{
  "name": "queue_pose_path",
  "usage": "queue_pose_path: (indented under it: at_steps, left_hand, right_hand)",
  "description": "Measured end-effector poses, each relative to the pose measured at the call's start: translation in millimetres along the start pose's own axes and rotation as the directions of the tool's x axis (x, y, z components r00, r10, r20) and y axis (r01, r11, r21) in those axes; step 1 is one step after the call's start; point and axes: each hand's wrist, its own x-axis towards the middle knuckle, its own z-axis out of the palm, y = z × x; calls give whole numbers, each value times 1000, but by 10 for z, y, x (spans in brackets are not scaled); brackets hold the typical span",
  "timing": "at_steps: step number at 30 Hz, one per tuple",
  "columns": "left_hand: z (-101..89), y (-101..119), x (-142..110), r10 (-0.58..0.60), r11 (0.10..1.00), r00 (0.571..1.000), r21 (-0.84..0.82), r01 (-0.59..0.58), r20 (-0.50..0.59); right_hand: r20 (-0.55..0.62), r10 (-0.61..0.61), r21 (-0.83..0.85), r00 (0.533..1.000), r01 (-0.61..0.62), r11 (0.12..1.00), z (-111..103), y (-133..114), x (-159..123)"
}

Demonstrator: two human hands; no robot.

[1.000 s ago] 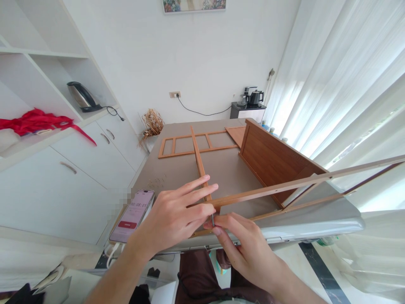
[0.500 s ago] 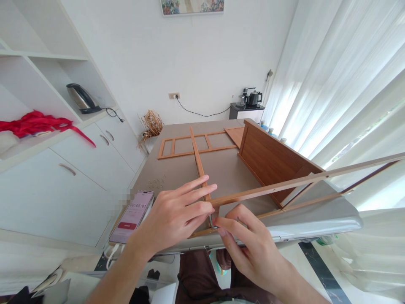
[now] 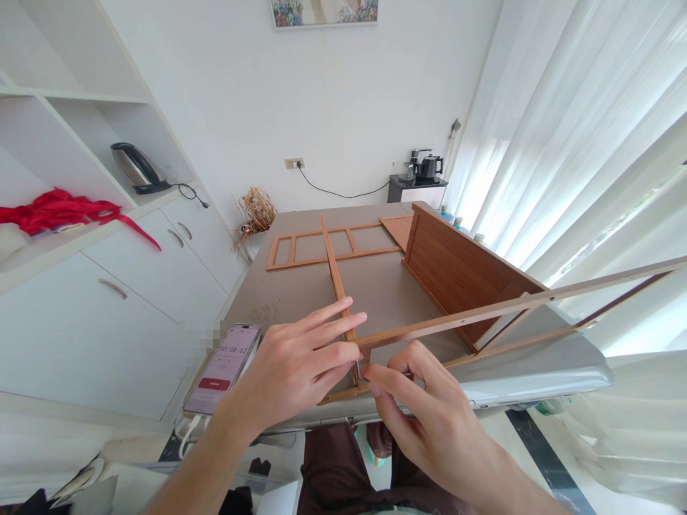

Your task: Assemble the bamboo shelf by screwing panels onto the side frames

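Observation:
My left hand (image 3: 300, 354) lies across the near corner of a wooden frame (image 3: 456, 324), its upper fingers stretched over the upright strip and its index finger and thumb gripping the joint. Between the thumb and fingertips of my right hand (image 3: 424, 400) is a small bent metal hex key (image 3: 361, 372), set against the inner side of that corner. My fingers hide most of the key and the screw spot. A long wooden strip (image 3: 333, 268) runs from the corner away from me over the table.
A ladder-like wooden frame (image 3: 300, 248) lies flat on the table (image 3: 376, 290), with a brown wooden panel piece (image 3: 466, 261) standing at right. Small screws (image 3: 264, 310) are scattered on the left, near a phone (image 3: 222, 372) showing a timer. White cabinets (image 3: 129, 315) stand left.
The hex key has turned slightly in my right fingertips, and those fingers have shifted a little. My left hand stays at the corner.

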Motion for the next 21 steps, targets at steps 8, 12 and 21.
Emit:
queue_pose_path:
  at_steps: [8,12,21]
  left_hand:
    - [7,-9,-9,12,1000,1000,7,-12,-1]
    - [9,-8,-9,10,1000,1000,5,-10,2]
    - [-1,2,-4,-5,1000,1000,0,5,20]
  right_hand:
    - [27,14,-27,1000,-13,1000,-73,-40,54]
    - [30,-3,-30,1000,4,1000,-101,-25,72]
    - [25,34,52,999,-36,998,-36,36,47]
